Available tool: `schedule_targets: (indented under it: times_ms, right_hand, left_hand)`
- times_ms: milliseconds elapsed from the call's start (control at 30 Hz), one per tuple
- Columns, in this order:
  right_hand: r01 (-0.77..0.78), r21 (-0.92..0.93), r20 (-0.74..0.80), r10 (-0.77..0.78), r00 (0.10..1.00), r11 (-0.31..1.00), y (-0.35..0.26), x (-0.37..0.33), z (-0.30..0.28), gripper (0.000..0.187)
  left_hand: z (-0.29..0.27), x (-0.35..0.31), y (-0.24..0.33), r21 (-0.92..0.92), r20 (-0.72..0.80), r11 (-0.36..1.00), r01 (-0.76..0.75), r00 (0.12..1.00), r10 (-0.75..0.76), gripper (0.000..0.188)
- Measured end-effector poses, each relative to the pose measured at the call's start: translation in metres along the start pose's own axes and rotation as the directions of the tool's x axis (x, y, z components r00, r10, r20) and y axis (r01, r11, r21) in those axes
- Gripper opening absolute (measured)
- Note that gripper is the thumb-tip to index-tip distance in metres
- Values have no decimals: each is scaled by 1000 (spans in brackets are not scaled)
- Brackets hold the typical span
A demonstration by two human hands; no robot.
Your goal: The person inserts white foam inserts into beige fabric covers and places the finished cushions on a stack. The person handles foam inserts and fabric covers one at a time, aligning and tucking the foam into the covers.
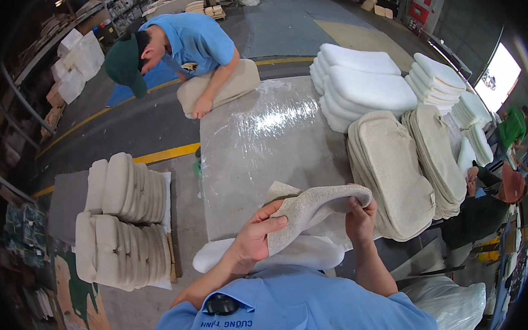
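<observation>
Both hands hold up a beige fabric cushion cover (314, 201) over the near edge of the table. My left hand (253, 235) grips its left side, thumb on top. My right hand (361, 219) pinches the right end, where the cloth bows upward. Just below, partly hidden by the cover and my left forearm, a white foam pad (318, 252) lies close to my body. To the right of my right hand are flat stacks of beige covers (391, 175). Further back stand piles of white foam pads (365, 89).
Plastic film covers the shiny grey table (263, 153). Across it, a co-worker in a blue shirt (193, 42) bends over a beige cushion (226, 85). Stacked beige cushions (123, 189) stand lower at the left. Other people (490, 205) work at the right, near a clear plastic bag (448, 302).
</observation>
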State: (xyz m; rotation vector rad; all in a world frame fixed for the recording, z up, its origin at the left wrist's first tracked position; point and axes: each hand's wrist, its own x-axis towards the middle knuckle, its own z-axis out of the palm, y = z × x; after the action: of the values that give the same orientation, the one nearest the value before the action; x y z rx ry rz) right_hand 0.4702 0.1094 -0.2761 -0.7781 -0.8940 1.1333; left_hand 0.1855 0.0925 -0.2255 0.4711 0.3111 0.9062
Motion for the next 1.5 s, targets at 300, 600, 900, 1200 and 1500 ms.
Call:
schedule_targets:
  times_ms: [300, 600, 900, 1200, 1500]
  right_hand:
    - [-173, -321, -54, 164, 985, 931, 5, 5, -41, 24]
    - [568, -776, 629, 394, 670, 275, -259, 36, 60, 17]
    - [-114, -435, 618, 388, 684, 893, -14, 19, 201, 14]
    - [-348, -845, 440, 898, -20, 406, 10, -22, 217, 34]
    - [-251, -867, 474, 868, -146, 431, 21, -13, 208, 39]
  left_hand:
    - [11, 8, 47, 26, 47, 983, -181, 983, 180, 38]
    - [-6, -74, 33, -56, -273, 978, -203, 945, 180, 20]
    - [-26, -105, -11, 16, -196, 967, -254, 948, 252, 29]
    - [-43, -181, -41, 10, -194, 915, -404, 897, 398, 27]
    - [-31, -148, 0, 352, -414, 827, -438, 720, 557, 12]
